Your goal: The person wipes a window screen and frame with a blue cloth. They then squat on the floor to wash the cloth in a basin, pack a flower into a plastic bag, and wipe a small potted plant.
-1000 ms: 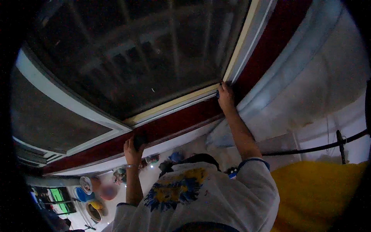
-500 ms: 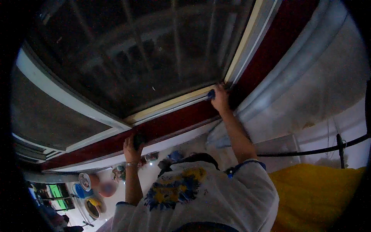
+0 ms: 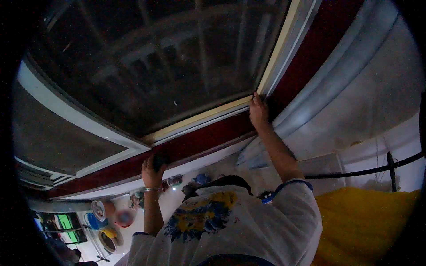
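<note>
My left hand [image 3: 151,175], with a bracelet on its wrist, is at the dark red sill [image 3: 191,150]. Its fingers are closed round a dark, rounded object [image 3: 159,162], too dim to identify. My right hand [image 3: 258,111] reaches up to the lower right corner of the window, where the pale yellow frame strip [image 3: 202,119] meets the upright frame [image 3: 280,57]. Its fingers curl at that corner, and whatever they hold is hidden. Behind the frame is the dark window pane [image 3: 177,66], with bars showing faintly through it.
A white sliding-window frame [image 3: 84,106] stands to the left. Greyish curtain fabric [image 3: 310,97] hangs on the right, near a black rod [image 3: 355,170] and yellow cloth [image 3: 359,226]. Below left are a blue bucket [image 3: 92,221], a red basin [image 3: 124,218] and other containers.
My right hand has shifted slightly right and up into the frame's corner. The small dark blue thing beside its fingers is out of sight now. My left hand stays in place.
</note>
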